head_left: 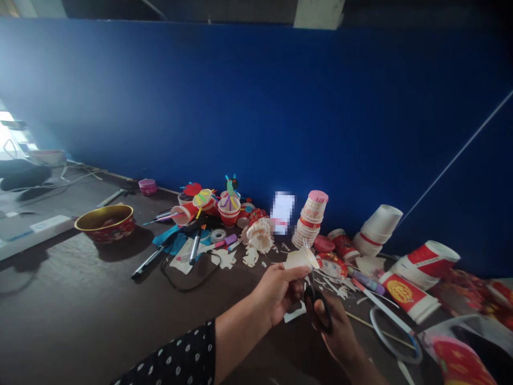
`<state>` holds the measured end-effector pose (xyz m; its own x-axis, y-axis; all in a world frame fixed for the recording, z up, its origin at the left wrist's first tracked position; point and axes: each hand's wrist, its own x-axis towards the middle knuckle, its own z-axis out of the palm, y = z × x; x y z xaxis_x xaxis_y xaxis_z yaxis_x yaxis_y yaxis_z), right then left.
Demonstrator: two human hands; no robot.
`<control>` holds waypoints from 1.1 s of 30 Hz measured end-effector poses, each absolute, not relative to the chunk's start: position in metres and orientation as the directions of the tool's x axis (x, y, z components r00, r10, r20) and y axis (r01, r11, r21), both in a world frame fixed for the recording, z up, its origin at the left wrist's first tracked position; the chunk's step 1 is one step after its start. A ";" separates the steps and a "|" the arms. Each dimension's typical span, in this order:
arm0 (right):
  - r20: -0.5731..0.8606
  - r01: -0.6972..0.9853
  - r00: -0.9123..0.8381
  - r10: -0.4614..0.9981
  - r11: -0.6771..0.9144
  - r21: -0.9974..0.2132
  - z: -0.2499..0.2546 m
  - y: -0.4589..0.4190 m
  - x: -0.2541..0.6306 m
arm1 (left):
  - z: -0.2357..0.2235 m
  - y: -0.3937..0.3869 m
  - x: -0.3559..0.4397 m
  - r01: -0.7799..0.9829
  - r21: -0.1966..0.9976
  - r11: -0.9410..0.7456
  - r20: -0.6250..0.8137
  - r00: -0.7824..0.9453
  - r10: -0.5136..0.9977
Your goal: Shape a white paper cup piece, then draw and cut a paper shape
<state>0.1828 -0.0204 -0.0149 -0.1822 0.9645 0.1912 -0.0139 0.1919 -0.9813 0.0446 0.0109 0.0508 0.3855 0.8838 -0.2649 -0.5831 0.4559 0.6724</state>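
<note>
My left hand (280, 294) pinches a cream-white piece of paper (298, 259), which looks curved like part of a cup. Black-handled scissors (319, 307) sit in my right hand (334, 329), with fingers through the loops. Their blades reach up to the paper's right side; whether they are biting into it I cannot tell. Just behind stands a tall stack of paper cups (310, 219) with a pink base on top. White paper scraps (340, 289) lie on the table right of the scissors. Left of the paper are cut white pieces (251, 256) and a frilled cream cup (260, 235).
A red and gold bowl (106, 224) stands at left on the dark table (92, 310). Decorated cups (230, 211), pens (195, 246) and a tape roll (218, 236) crowd the middle. More cups (427, 262) lie to the right. A blue wall (240, 107) rises behind.
</note>
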 end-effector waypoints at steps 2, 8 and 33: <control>0.186 -0.024 -0.180 0.966 0.185 -0.982 -0.015 -0.020 0.183 | 0.051 0.011 0.044 -0.584 0.677 0.448 -0.251 0.388 0.887; 0.144 -0.051 -0.140 0.980 0.138 -0.989 -0.016 -0.020 0.183 | 0.054 0.011 0.043 -0.585 0.687 0.431 -0.237 0.379 0.894; 0.178 -0.100 -0.214 0.960 0.160 -0.982 -0.014 -0.018 0.181 | 0.052 0.010 0.046 -0.641 0.686 0.344 -0.122 0.365 0.923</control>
<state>0.1812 -0.0179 -0.0140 -0.2137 0.9605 0.1784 -0.0998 0.1602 -0.9820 0.0461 0.0104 0.0517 0.3653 0.9229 -0.1217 -0.6408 0.3441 0.6863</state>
